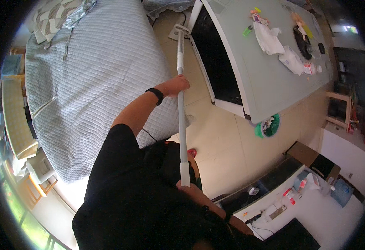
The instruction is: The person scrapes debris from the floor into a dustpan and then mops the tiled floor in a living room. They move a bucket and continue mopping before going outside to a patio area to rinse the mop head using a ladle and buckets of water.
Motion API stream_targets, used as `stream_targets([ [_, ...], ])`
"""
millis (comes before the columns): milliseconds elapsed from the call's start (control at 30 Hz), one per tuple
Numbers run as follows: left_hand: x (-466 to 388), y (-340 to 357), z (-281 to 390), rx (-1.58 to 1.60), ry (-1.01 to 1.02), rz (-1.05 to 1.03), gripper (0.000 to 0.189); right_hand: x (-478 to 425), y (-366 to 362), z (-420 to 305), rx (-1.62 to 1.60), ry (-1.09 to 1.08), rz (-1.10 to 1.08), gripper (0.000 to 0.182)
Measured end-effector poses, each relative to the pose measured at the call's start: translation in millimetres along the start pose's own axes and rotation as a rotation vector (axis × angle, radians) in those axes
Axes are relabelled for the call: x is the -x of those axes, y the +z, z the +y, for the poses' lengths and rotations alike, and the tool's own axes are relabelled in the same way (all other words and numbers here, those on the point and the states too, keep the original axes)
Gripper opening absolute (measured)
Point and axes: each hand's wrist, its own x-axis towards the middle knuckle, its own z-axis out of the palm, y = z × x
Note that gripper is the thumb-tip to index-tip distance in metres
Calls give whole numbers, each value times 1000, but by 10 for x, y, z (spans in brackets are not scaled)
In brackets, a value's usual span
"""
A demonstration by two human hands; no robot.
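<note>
A long flat-mop pole [182,125], white and grey, stretches away from my body between the bed and a table. My left hand [177,85], below a black wristband, grips its upper part. Around the white end of the handle, close to my body, my right hand [189,189] is closed; its fingers are partly hidden. At the far end, the light-coloured mop head [173,33] rests on the tiled floor [212,131] beside the table's base.
A bed with a grey quilted cover [104,62] borders the pole on the left. On the right stands a glass-topped table [263,84] bearing tissues and bottles. Near its corner sits a green waste bin [271,125]. A cluttered white desk [313,215] is at lower right.
</note>
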Motion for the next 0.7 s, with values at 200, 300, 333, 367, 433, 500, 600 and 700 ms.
stream_targets([
  [200,53,358,89,154,-121,371,25,343,-383,-164,-41,-122,125,33],
  [300,-85,713,304,89,-394,313,24,579,-722,-183,184,49,354,37],
  [333,-179,792,429,126,-403,353,31,642,-912,-70,270,38,393,36],
  [367,-231,814,628,152,-427,402,36,785,-1010,-111,513,-12,457,36],
  [433,-527,1001,932,236,-434,461,37,1087,-1210,74,839,-214,579,35],
  [500,-560,1136,1230,288,-425,509,39,1309,-1395,242,842,-110,593,35],
  [600,-739,1336,1794,381,-360,622,41,1727,-1553,565,853,-135,679,30],
  [700,-716,1590,2447,429,-385,650,43,2304,-1526,562,911,68,696,24],
])
